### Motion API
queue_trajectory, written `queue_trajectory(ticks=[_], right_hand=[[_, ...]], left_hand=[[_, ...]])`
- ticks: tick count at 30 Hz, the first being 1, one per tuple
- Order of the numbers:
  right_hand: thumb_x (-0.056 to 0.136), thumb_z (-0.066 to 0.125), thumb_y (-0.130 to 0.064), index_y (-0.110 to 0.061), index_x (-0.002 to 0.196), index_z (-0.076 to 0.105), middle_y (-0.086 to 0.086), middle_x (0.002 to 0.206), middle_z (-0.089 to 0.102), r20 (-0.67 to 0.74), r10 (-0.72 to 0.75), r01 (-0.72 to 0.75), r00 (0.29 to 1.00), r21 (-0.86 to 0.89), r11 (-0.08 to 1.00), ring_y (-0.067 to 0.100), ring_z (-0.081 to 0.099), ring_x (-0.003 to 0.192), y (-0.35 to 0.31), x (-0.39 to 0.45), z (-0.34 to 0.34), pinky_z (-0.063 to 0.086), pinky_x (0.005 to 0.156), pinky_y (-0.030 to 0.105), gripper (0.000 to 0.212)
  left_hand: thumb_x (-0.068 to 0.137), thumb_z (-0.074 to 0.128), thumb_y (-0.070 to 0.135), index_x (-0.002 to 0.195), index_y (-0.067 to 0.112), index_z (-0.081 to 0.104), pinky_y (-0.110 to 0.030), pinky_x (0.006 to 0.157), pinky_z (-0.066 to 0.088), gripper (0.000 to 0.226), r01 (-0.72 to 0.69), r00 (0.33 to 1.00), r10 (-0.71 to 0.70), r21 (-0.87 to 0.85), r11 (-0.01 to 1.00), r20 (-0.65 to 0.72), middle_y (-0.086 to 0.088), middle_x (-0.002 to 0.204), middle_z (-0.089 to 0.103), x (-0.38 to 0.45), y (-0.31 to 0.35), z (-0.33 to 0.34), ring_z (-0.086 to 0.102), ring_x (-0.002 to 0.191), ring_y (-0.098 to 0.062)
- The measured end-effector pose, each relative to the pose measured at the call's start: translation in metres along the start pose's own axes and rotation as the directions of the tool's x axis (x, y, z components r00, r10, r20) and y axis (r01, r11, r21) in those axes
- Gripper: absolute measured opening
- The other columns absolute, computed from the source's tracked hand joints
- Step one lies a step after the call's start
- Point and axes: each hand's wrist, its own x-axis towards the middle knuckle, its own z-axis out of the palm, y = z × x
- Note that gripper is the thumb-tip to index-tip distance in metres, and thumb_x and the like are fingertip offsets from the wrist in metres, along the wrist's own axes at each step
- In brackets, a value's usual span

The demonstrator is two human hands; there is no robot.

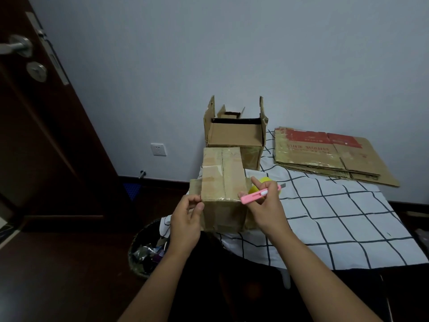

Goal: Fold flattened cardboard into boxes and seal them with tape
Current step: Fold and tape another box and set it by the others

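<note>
A small brown cardboard box (222,180) stands at the table's near left corner, its top flaps closed and covered with clear tape. My left hand (185,219) pinches the box's near left top corner between thumb and fingers. My right hand (267,210) grips a pink utility knife (260,194) at the box's near right top edge, its blade tip pointing right. A yellow tape roll (265,181) lies partly hidden behind my right hand. Flattened cardboard (329,154) with red print lies at the table's far right.
A larger open box (234,133) with upright flaps stands behind the small one against the wall. The table carries a white cloth with a black grid (336,217). A waste basket (146,249) sits on the floor below left. A dark door (46,112) stands at left.
</note>
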Motion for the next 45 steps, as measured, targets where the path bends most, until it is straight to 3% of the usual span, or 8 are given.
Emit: queue_trajectory(ticks=[7,13,18,23,28,33,37,45], right_hand=[[0.082,0.079,-0.028,-0.026,0.090,0.033,-0.013,0.142,0.051,0.003,-0.014,0.014,1.000,-0.039,0.999,0.007,0.053,0.106,-0.003,0.001,-0.001,0.044,0.099,0.045,0.046],[0.082,0.078,-0.029,-0.025,0.093,0.035,-0.010,0.142,0.052,-0.002,-0.002,0.001,1.000,-0.038,0.999,0.009,0.054,0.110,-0.002,0.002,-0.002,0.044,0.100,0.045,0.045],[0.083,0.078,-0.029,-0.029,0.091,0.033,-0.011,0.141,0.054,-0.019,-0.011,0.010,1.000,-0.079,0.997,0.001,0.057,0.102,-0.003,0.000,0.001,0.046,0.097,0.044,0.046],[0.084,0.077,-0.031,-0.033,0.089,0.031,-0.012,0.139,0.055,-0.034,-0.033,0.029,0.999,-0.110,0.993,0.013,0.060,0.114,-0.004,0.000,0.000,0.047,0.096,0.042,0.046],[0.085,0.075,-0.034,-0.035,0.089,0.032,-0.014,0.142,0.053,-0.014,-0.051,0.050,0.999,-0.085,0.995,0.006,0.059,0.115,0.003,-0.001,-0.003,0.049,0.097,0.043,0.043],[0.093,0.064,-0.008,-0.023,0.091,0.033,-0.017,0.142,0.044,0.147,-0.095,0.100,0.985,-0.022,0.995,-0.024,0.050,0.110,0.008,-0.007,-0.016,0.042,0.086,0.005,0.035],[0.094,0.063,-0.008,-0.024,0.092,0.033,-0.012,0.152,0.040,0.186,-0.107,0.110,0.977,-0.005,0.994,-0.014,0.051,0.120,0.020,-0.006,-0.016,0.048,0.099,0.023,0.034],[0.092,0.064,-0.003,-0.020,0.090,0.032,-0.015,0.145,0.044,0.148,-0.107,0.101,0.983,0.045,0.994,-0.018,0.052,0.114,0.019,-0.005,-0.013,0.047,0.086,0.011,0.036]], left_hand=[[0.095,0.060,0.005,0.118,0.017,0.069,-0.007,0.081,0.043,0.027,-0.339,0.929,0.265,0.310,0.888,0.257,0.015,0.105,0.058,0.023,-0.009,-0.026,0.055,0.101,0.007],[0.090,0.049,0.057,0.129,0.021,0.059,-0.032,0.110,0.032,0.054,-0.628,0.757,0.319,0.499,0.596,0.571,0.008,0.148,0.046,0.043,0.009,-0.036,0.034,0.137,-0.005],[0.095,0.047,0.042,0.120,0.020,0.070,-0.044,0.104,0.046,0.041,-0.625,0.776,0.401,0.509,0.591,0.488,0.002,0.128,0.066,0.034,0.005,-0.002,0.056,0.125,-0.023],[0.093,0.049,0.044,0.118,0.019,0.069,-0.033,0.105,0.033,0.040,-0.684,0.727,0.475,0.584,0.436,0.497,0.000,0.127,0.065,0.029,0.008,0.003,0.057,0.120,-0.019],[0.092,0.050,0.041,0.115,0.020,0.074,-0.037,0.089,0.053,0.040,-0.672,0.737,0.482,0.591,0.446,0.475,-0.002,0.119,0.071,0.029,0.010,0.012,0.067,0.109,-0.023],[0.093,0.049,0.041,0.129,0.023,0.066,-0.034,0.094,0.052,0.043,-0.665,0.747,0.396,0.597,0.448,0.534,0.003,0.130,0.066,0.031,0.014,0.000,0.062,0.120,-0.017],[0.092,0.051,0.038,0.139,0.023,0.057,-0.034,0.104,0.044,0.050,-0.620,0.775,0.278,0.598,0.508,0.568,0.006,0.141,0.057,0.036,0.019,-0.002,0.052,0.132,-0.014],[0.069,0.088,0.038,0.121,0.023,0.070,-0.031,0.071,0.059,0.057,-0.644,0.765,0.310,0.683,0.344,0.565,0.004,0.117,0.071,0.028,0.028,0.007,0.068,0.103,-0.017]])
